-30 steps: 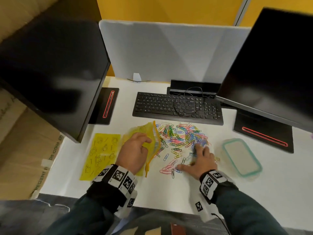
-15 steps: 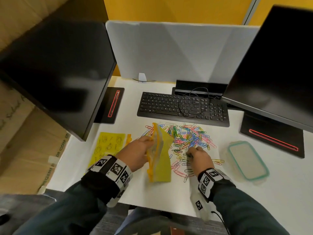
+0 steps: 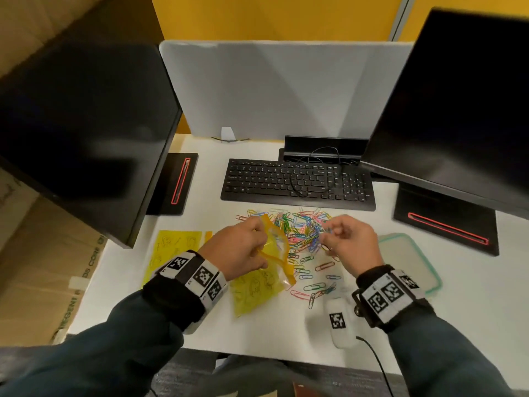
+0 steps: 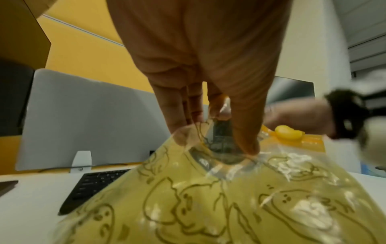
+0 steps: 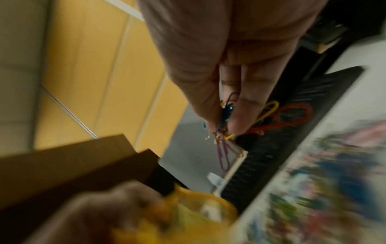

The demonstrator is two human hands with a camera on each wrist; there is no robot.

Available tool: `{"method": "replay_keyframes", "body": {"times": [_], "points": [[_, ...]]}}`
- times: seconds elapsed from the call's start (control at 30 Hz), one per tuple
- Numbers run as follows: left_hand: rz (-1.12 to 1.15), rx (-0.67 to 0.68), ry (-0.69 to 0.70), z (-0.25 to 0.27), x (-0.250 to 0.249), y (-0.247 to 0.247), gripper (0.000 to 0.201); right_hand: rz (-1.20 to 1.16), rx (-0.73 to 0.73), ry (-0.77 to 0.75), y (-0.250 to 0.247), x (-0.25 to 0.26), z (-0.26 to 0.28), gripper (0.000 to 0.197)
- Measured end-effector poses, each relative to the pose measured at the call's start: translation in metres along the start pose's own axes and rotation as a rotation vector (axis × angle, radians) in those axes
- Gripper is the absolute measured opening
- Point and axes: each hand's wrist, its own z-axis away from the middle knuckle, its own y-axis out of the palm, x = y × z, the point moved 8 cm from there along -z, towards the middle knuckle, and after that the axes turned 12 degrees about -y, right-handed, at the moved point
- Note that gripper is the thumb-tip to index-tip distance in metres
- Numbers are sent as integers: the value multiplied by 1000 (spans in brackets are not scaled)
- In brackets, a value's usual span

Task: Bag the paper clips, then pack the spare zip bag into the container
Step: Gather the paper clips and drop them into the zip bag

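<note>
My left hand (image 3: pixel 243 247) grips a yellow zip bag (image 3: pixel 257 287) by its mouth and holds it up over the desk; in the left wrist view the fingers (image 4: pixel 242 132) pinch the printed plastic (image 4: pixel 229 206). My right hand (image 3: pixel 347 239) is raised beside the bag's mouth and pinches a small bunch of coloured paper clips (image 5: pixel 229 128). A pile of paper clips (image 3: pixel 303 233) lies on the white desk between and under my hands. A second yellow zip bag (image 3: pixel 171 247) lies flat at the left. The clear container with a green rim (image 3: pixel 412 262) sits at the right.
A black keyboard (image 3: pixel 297 181) lies behind the pile. Two dark monitors, one at the left (image 3: pixel 86 133) and one at the right (image 3: pixel 463 110), overhang the desk on stands. A grey divider panel (image 3: pixel 280 87) closes the back. A white tagged device (image 3: pixel 337 322) lies near my right wrist.
My left hand has lifted the bag from lying flat to held open upright. My right hand has left the desk, rising from the pile toward the bag with clips pinched.
</note>
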Motion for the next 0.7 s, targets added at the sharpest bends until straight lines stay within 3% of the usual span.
{"method": "replay_keyframes", "body": {"times": [0.1, 0.2, 0.33, 0.53, 0.63, 0.7], "points": [[7, 25, -12, -2, -2, 11, 28, -170, 117, -103, 20, 57, 0, 18], [91, -13, 4, -4, -5, 9, 27, -207, 214, -144, 43, 76, 3, 22], [314, -162, 21, 0, -3, -4, 28, -47, 180, -303, 50, 75, 3, 30], [442, -273, 15, 11, 6, -8, 27, 130, 460, -363, 67, 78, 16, 30], [441, -256, -7, 12, 13, -3, 28, 90, 289, -325, 39, 74, 1, 33], [442, -254, -29, 15, 18, -2, 32, 166, 153, -184, 12, 43, -8, 30]]}}
